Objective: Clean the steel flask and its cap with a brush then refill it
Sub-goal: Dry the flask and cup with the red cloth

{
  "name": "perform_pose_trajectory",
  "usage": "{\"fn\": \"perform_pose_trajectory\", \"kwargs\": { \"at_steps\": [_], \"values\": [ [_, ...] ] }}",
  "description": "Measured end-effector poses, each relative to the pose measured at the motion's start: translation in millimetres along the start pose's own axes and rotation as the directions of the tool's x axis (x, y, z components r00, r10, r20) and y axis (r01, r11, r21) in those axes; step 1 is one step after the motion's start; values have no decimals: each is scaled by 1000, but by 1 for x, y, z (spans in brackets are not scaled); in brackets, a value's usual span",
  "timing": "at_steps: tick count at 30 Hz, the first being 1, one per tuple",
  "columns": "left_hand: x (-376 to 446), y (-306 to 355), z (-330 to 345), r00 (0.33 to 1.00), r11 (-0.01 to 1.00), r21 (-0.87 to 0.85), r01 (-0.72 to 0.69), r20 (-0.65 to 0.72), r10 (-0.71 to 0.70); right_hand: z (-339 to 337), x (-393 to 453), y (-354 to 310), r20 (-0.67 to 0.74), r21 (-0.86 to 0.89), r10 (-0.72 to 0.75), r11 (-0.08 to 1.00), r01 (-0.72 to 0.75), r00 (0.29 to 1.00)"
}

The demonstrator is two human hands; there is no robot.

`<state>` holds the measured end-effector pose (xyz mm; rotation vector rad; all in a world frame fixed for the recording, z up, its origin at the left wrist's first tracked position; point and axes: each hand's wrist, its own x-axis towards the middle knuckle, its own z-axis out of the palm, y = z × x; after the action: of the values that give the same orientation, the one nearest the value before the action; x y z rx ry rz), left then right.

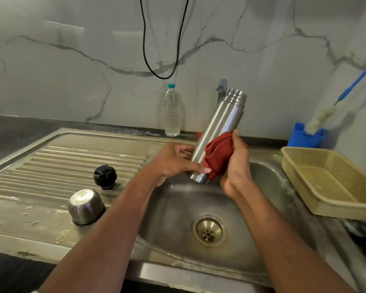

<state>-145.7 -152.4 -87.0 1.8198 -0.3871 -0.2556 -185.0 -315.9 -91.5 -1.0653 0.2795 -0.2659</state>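
Observation:
The steel flask (219, 127) is tilted over the sink basin (178, 218), its open threaded mouth up and to the right. My left hand (173, 161) grips its lower body. My right hand (237, 163) holds a red cloth (217, 154) wrapped against the flask's lower right side. The black inner stopper (105, 176) and the steel outer cap (86, 206), upside down, rest on the ribbed draining board (51, 166). A bottle brush (323, 119) with a blue handle stands in a blue holder (304, 136) at the back right.
A clear plastic water bottle (172, 111) stands against the marble wall behind the sink. The tap (221, 89) is partly hidden behind the flask. A yellow perforated basket (334, 180) sits right of the basin. A black cable (163, 49) hangs on the wall.

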Motion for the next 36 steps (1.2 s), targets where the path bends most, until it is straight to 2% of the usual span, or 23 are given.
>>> {"fn": "perform_pose_trajectory", "kwargs": {
  "at_steps": [5,7,12,17,22,26,29,33,36],
  "values": [
    [1,-5,-1,1000,947,322,-16,8,14,8,-6,7,100,-191,73,980,-53,992],
    [1,-9,-3,1000,929,371,-11,16,6,12,-8,11,102,-258,80,965,-52,992],
    [-3,-7,-11,999,954,300,-6,-37,18,13,-10,7,120,-301,98,952,-58,988],
    [-1,-8,-22,973,945,322,58,-231,19,6,-7,10,145,-411,192,904,-117,971],
    [-8,-2,-35,886,958,269,95,-461,42,4,-5,14,139,-502,207,857,-111,968],
    [-10,4,-49,808,968,191,164,-589,-20,2,-6,18,145,-521,194,848,-92,970],
    [-8,3,-66,756,951,186,249,-651,-71,-2,-3,21,102,-519,165,850,-89,981],
    [-5,6,-95,724,895,231,382,-677,-134,-9,5,27,-19,-482,133,867,-126,991],
    [1,5,-112,698,849,263,458,-698,-161,-11,9,33,-56,-493,136,857,-146,989]
  ]
}}
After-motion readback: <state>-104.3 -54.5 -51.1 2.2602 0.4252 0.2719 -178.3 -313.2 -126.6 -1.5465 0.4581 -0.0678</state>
